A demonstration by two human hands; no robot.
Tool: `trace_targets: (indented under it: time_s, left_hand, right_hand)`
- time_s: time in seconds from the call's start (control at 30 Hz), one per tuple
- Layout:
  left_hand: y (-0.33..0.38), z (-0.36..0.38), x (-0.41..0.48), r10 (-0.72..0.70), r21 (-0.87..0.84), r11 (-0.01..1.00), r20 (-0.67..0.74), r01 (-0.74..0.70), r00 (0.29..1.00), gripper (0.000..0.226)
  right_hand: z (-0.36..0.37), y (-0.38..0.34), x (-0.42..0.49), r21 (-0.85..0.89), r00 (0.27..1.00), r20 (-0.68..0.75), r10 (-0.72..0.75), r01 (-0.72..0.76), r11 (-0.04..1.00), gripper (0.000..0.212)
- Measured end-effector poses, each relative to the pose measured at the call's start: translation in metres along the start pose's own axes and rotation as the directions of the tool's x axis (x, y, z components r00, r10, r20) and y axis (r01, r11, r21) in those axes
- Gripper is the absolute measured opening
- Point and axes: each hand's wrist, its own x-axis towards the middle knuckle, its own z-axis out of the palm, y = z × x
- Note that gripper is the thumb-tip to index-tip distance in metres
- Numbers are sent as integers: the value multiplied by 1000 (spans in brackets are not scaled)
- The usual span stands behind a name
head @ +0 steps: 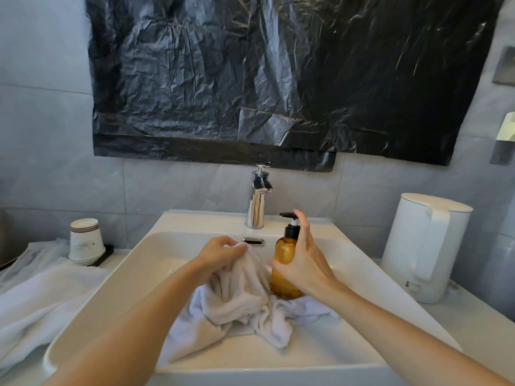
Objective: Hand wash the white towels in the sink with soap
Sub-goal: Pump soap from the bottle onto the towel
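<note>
A wet white towel (239, 299) lies bunched in the white sink (117, 280). My left hand (220, 254) grips a raised fold of it near the overflow slot. An amber soap bottle (284, 263) with a black pump (291, 218) stands in the basin on the towel's right part. My right hand (303, 260) wraps around the bottle's right side, thumb across its front and forefinger up on the pump head. A second white towel (41, 299) lies on the counter left of the sink.
A chrome faucet (259, 196) stands at the sink's back rim. Stacked paper cups (85, 240) sit on the left counter; a white kettle (426, 246) stands on the right. Black plastic sheeting (278, 76) covers the wall above.
</note>
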Motion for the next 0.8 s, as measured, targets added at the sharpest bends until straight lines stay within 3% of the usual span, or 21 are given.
trace_targets:
  time_s: [0.1, 0.33, 0.57, 0.8]
  left_hand:
    - [3, -3, 2, -7, -9, 1000, 24, 7, 1000, 23]
    - [9, -1, 5, 39, -90, 996, 192, -22, 981, 24]
    - [7, 1, 8, -33, -123, 990, 239, 64, 970, 32]
    - [5, 1, 14, -77, -190, 974, 247, 126, 966, 22]
  right_hand:
    - [-1, 3, -1, 65, 999, 28, 20, -22, 998, 120]
    - [2, 8, 0, 73, 999, 16, -32, 31, 997, 116]
    - [4, 11, 0, 43, 998, 24, -60, 59, 997, 116]
    - [4, 6, 6, -40, 994, 32, -104, 105, 994, 112]
